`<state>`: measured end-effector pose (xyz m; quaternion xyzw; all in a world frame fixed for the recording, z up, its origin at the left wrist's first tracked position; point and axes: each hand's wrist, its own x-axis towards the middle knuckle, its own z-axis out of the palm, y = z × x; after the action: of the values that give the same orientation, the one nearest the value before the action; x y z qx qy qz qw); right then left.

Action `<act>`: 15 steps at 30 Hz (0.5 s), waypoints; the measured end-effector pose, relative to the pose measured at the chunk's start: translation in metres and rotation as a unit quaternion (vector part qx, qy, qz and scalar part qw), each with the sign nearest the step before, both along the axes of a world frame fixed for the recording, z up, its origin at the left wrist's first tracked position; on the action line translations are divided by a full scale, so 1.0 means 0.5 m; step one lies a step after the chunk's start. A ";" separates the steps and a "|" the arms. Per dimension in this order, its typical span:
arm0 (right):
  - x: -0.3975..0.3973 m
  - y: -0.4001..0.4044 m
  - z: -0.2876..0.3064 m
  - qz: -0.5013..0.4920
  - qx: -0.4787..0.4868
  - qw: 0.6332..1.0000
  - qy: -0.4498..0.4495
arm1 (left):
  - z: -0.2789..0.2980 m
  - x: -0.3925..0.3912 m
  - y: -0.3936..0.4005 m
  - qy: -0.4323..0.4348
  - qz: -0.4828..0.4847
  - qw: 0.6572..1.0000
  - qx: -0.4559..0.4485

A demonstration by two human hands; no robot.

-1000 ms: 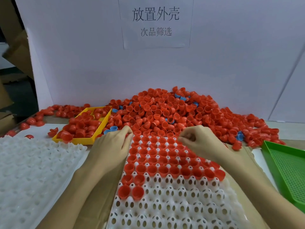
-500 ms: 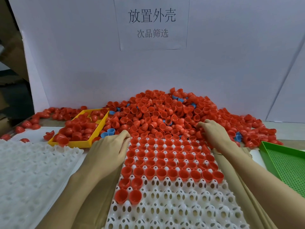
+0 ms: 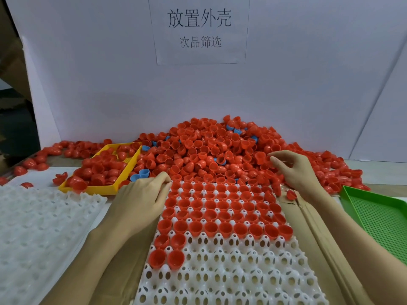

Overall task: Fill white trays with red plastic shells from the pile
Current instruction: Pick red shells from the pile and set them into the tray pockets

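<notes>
A white tray (image 3: 231,271) with perforated, egg-crate-style cells lies at the near centre of the table. Its far rows are filled with red plastic shells (image 3: 211,213), each a glossy half-dome seated open side up; two further shells sit in each of the next two rows at the tray's left edge, and the near cells stand unfilled. The pile (image 3: 209,150) of loose red shells is heaped against the white backboard at the far edge, with a few blue shells (image 3: 144,172) mixed in.

The left hand (image 3: 141,199) rests on the tray's far left corner, fingers extended and relaxed, holding nothing. The right hand (image 3: 293,170) reaches into the pile's right side, fingers curled towards a shell; whether one is held cannot be told.

A second white tray (image 3: 39,227) lies at the left edge, a yellow tray (image 3: 105,190) holding red shells beyond it, and a green perforated tray (image 3: 378,214) lies at the right edge.
</notes>
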<state>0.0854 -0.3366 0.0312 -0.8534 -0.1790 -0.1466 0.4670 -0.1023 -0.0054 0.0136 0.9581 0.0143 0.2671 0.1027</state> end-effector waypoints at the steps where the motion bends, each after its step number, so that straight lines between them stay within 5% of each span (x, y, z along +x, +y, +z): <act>1: -0.021 0.003 0.004 0.018 0.041 0.999 0.017 | 0.000 -0.001 -0.005 -0.004 -0.006 1.000 -0.003; 8: -0.165 0.054 0.019 0.203 0.179 0.950 0.154 | 0.011 -0.011 -0.072 -0.077 -0.103 0.991 -0.046; 13: -0.228 0.088 0.010 0.293 0.129 0.928 0.193 | 0.026 -0.024 -0.132 -0.025 -0.213 0.910 -0.354; 15: -0.239 0.094 0.007 0.298 0.129 0.924 0.204 | 0.031 -0.030 -0.146 -0.002 -0.247 0.889 -0.385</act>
<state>-0.0339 -0.2894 0.0349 -0.7048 -0.3051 0.1550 0.6214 -0.1174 -0.0786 0.0292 0.8155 -0.1215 0.2090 0.5259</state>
